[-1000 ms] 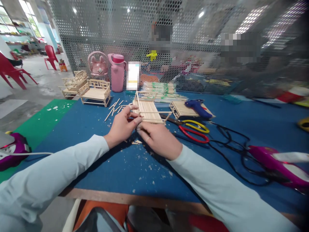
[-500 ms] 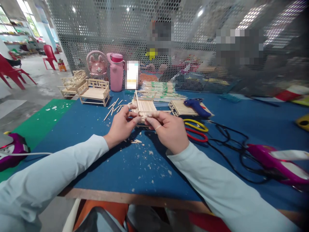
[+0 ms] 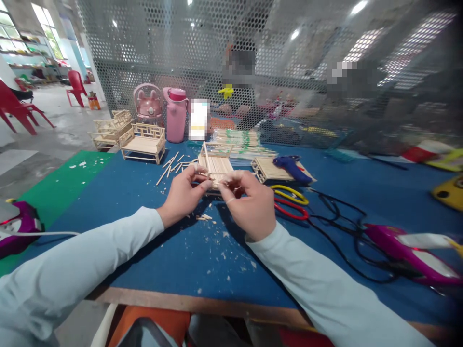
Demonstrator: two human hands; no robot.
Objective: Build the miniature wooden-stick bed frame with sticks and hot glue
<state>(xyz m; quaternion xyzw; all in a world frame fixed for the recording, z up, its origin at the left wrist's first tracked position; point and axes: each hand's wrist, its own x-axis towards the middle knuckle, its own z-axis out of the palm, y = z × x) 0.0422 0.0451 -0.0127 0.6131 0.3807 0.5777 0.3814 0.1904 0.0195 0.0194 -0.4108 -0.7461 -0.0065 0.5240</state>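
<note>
A small bench built from thin wooden sticks (image 3: 217, 165) stands before me, its slatted seat facing up and a back frame rising at its far side. At its front left corner, my left hand (image 3: 186, 190) is closed, with thumb and fingers pinched against the bench. My right hand (image 3: 251, 202) pinches at the front edge, close to the left fingertips. Whatever lies between the right fingertips is too small and covered to make out. White tape or finger covers wrap some fingers. Loose sticks (image 3: 170, 167) lie left of the bench.
Finished miniature benches (image 3: 142, 143) stand back left, near a pink bottle (image 3: 176, 115). A blue glue gun (image 3: 292, 168) rests on another stick piece (image 3: 265, 171). Scissors (image 3: 291, 209), black cable and a purple power strip (image 3: 412, 253) lie right. Bundled sticks (image 3: 237, 140) sit behind, before a mesh screen (image 3: 144, 53).
The camera view has tilted up slightly, so the scene sits lower. My right hand has turned a little, its fingers more bent; both hands stay at the bench's front edge.
</note>
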